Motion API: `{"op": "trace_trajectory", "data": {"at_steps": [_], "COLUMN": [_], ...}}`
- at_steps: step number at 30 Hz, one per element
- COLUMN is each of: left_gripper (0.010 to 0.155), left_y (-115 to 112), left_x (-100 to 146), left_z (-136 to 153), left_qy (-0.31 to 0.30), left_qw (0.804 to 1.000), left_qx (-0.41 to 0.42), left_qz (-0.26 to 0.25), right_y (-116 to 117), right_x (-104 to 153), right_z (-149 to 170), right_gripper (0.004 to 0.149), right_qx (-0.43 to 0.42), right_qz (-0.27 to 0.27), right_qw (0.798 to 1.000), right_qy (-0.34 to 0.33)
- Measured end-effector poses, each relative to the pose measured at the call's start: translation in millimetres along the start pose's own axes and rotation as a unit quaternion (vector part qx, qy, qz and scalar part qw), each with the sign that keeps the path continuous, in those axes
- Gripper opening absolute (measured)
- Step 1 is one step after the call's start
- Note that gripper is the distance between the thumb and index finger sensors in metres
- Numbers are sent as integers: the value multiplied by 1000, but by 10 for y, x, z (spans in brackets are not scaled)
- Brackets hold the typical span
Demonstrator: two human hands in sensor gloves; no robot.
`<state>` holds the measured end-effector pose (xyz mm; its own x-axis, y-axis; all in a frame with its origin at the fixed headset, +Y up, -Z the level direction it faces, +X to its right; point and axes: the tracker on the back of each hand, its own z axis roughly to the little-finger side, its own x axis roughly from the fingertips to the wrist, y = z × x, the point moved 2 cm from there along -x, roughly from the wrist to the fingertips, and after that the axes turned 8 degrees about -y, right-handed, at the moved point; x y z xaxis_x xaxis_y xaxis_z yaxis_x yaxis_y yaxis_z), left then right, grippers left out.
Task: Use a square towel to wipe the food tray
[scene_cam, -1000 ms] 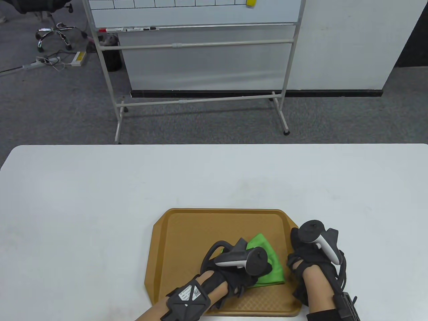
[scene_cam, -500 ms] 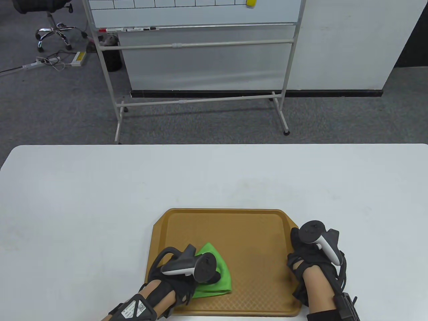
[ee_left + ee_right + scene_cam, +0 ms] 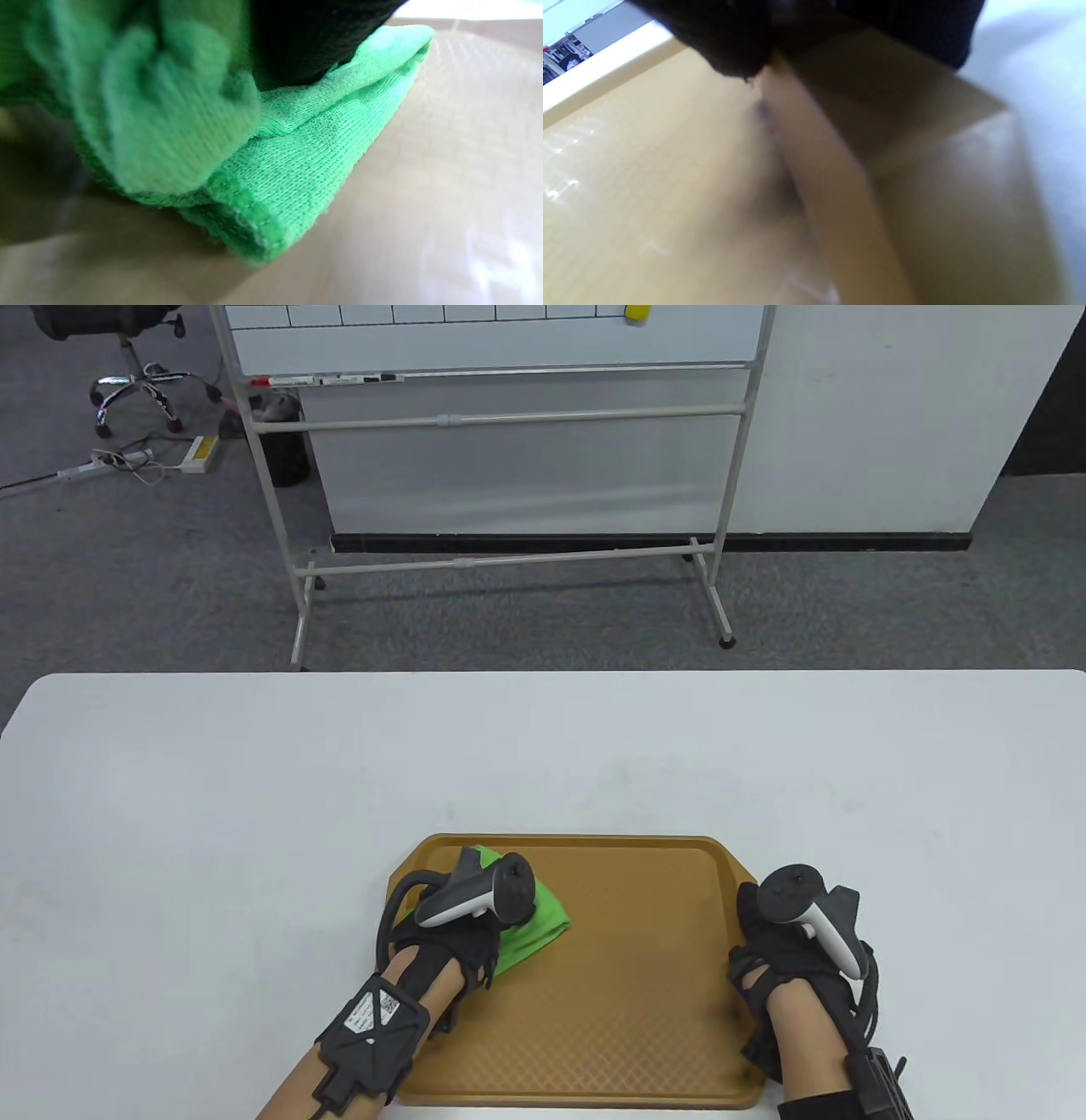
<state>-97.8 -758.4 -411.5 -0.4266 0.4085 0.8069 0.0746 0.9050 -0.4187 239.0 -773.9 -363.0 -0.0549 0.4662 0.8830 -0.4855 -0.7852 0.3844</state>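
Wiping looks to us mid-course. From the table view, our left hand point(image 3: 458, 929) presses the folded green towel point(image 3: 534, 920) flat onto the brown food tray point(image 3: 645, 984), in the tray's far corner on that hand's own side. The towel spreads out from under the palm toward our right hand point(image 3: 789, 959), which grips the tray's rim on its side and steadies it on the white table point(image 3: 254, 814). We judge that the wide floor between the two hands and the near strip toward our wrists may need more passes, though no dirt shows either way.

In the left wrist view, the towel point(image 3: 297, 169) is a looped knit, fuzzy at its stitched hem, doubled into soft layers beneath the black glove; the tray floor beside it is smooth with a faint grid.

In the right wrist view, gloved fingers point(image 3: 725, 46) clamp the tray's raised rim point(image 3: 840, 169), hard plastic, with the same embossed grid inward of the hand.
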Motion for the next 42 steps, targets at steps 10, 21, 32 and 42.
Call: {"op": "trace_trajectory", "data": {"at_steps": [10,21,32,42], "left_gripper": [57,58,60,55], "left_y": [-52,-242,-284,126], "left_x": [-503,-376,174,910], "left_z": [-597,-1201,-955,24], "left_qy": [-75,-189,-186,-104], "left_qw": [990,978,982,969], "left_qx": [112,65,-35,175], "left_qz": [35,54,-27,-137], "right_y": [-3,-11,-18,-12], "right_x": [-7,-12,-5,-6], "right_z": [8,39,27,30], "right_gripper": [76,73,74,74], "right_qx": [-5,-20,-4,-8], "right_qz": [-1,-5,-1,-1], "right_qw": [1000,1000,1000,1000], "right_qy": [-3,-12,2,0]}}
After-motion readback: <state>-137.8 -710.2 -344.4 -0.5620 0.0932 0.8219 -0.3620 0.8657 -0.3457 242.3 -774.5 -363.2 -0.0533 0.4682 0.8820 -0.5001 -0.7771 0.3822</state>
